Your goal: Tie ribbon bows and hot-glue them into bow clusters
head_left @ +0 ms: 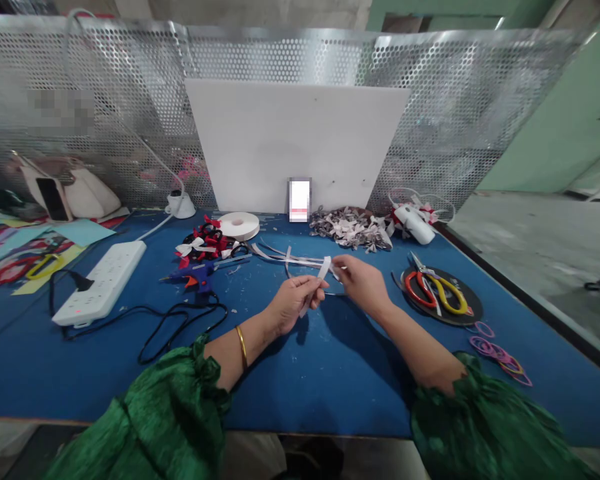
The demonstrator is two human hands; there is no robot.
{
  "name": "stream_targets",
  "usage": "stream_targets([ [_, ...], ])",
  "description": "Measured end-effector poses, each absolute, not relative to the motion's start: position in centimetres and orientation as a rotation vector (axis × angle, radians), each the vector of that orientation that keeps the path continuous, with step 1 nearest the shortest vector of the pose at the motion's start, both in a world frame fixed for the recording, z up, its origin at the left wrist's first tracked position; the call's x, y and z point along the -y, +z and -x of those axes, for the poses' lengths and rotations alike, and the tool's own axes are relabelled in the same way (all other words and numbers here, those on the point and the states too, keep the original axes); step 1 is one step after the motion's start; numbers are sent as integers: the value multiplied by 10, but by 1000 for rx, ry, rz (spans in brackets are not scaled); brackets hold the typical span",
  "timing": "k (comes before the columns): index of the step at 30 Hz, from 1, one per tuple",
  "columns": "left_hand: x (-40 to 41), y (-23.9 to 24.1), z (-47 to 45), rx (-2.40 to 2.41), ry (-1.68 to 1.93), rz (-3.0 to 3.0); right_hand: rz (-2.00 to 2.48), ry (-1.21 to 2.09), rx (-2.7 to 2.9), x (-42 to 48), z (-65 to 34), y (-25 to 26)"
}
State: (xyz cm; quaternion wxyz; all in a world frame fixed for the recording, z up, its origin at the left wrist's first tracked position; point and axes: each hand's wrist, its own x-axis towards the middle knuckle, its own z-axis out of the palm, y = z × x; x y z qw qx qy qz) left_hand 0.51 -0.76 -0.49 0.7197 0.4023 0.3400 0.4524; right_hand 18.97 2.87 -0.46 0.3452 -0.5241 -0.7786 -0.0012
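Note:
A narrow white ribbon [324,268] is pinched between the fingers of my left hand [296,301], its short tail hanging below them. The ribbon rises in a loop toward my right hand [361,283], whose thumb and fingertips are closed on its other end. Both hands hover over the middle of the blue table. Behind them lie loose strips of ribbon [270,253], pale and thin, which run partly behind my fingers. The exact fold of the ribbon at my right fingertips is hidden.
On the left are a blue glue gun [195,275], red and white bows [205,243], a ribbon roll [239,225] and a white power strip [103,283]. Grey bows [353,228] lie at the back. Right are red-handled scissors [420,288], a yellow-handled tool [453,297] and hair ties [497,353].

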Motion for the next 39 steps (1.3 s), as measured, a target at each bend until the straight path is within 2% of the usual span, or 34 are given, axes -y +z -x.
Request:
stream_targets([
  [4, 6, -3, -5, -776, 1059, -818, 1279, -138, 2243, -18, -178, -2],
  [12, 7, -6, -8, -768, 977, -876, 979, -99, 2284, -9, -171, 5],
  [20, 10, -6, -7, -831, 879, -959, 1103, -90, 2191, -11, -172, 2],
  [25, 10, -8, -7, -837, 840, -1006, 1332, -135, 2106, -13, -174, 2],
  [31, 7, -10, -6, -816, 906, -969, 1458, -204, 2446, -17, -179, 2],
  [35, 6, -10, -6, -818, 907, -959, 1491, -242, 2586, 4, -189, 9],
  [39, 6, -11, -5, -817, 895, -969, 1662, -345, 2438, 50, -226, 8],
])
